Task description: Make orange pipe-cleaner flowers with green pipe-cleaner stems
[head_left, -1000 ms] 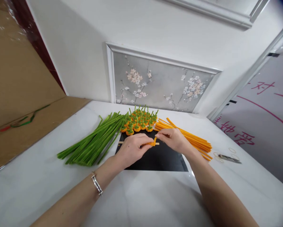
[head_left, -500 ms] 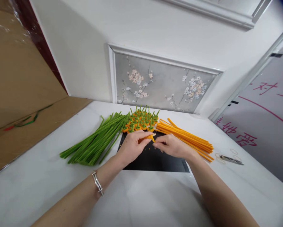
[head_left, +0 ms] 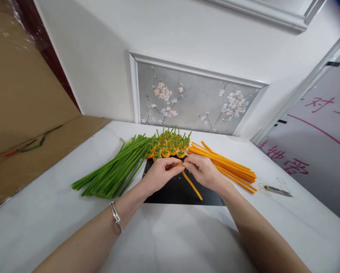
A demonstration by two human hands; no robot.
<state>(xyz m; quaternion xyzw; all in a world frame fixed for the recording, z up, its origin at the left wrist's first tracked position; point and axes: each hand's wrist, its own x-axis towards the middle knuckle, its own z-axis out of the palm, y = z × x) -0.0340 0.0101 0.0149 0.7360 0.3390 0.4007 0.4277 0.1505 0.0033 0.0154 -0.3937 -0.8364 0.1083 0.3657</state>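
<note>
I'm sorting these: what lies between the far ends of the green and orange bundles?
A cluster of orange-and-green pieces, seen in the head view.

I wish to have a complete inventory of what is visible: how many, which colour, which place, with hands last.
Green stems: many, green, table's left
Orange stems: many, orange, table's right
Loose stem: one, orange, between hands
Pumpkin-like pieces: many, orange-green, behind mat
Mat: one, black, under hands
Snips: one, metallic, far right
Thin loops: several, pale, beside snips
Table: one, white, below
Cardboard: brown, left
Cord: green-red, on cardboard
Floral panel: one, grey, wall
Wall: white, behind
Board: one, whitish, red writing, right
Bracelet: silver, left wrist
Left hand, right hand: bare, above mat
</note>
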